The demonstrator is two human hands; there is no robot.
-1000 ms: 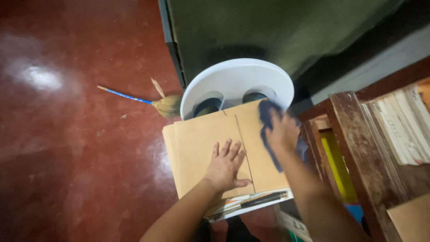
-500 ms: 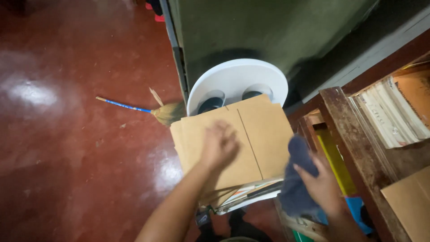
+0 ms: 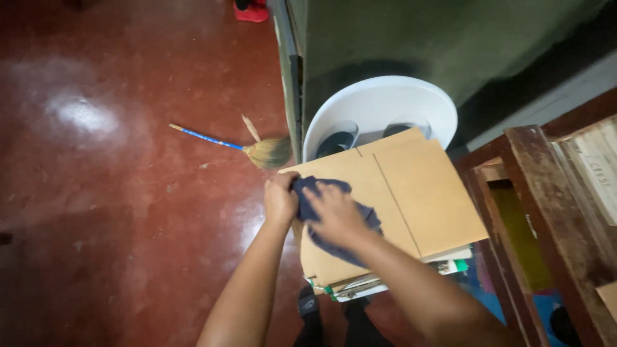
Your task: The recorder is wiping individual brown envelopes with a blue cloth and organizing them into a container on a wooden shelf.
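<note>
only one view is given, taken from a camera worn on the head. it is pointed steeply down, close above the left hand (image 3: 281,200) and right hand (image 3: 335,215), with the red floor (image 3: 116,193) seen below.
</note>
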